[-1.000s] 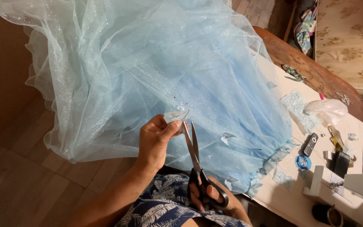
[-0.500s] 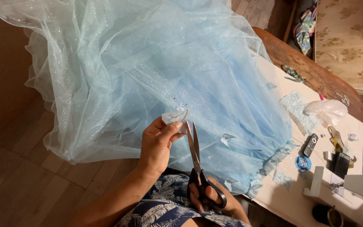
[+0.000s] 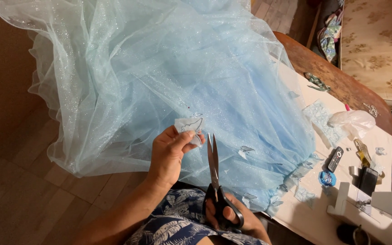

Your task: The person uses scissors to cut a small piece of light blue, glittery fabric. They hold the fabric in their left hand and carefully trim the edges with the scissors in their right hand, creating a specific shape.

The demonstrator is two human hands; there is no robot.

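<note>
Scissors [image 3: 215, 181] are pointing away from the body, blades nearly closed, the right hand [image 3: 232, 218] gripping their black loops. Just beyond, the left hand [image 3: 171, 154] is pinching a small patch [image 3: 189, 125] upright beside the blades, keeping it clear of the blue tulle [image 3: 159, 77] spreading behind.

I take this for a home sewing corner. A white sewing machine [image 3: 377, 206] stands on a table [image 3: 323, 222] strewn with fabric scraps, beside a remote control [image 3: 335, 159]. Pale blue tulle [image 3: 159, 81] spills onto a wooden floor [image 3: 28, 199], and a floral mattress [image 3: 379, 41] lies nearby.
</note>
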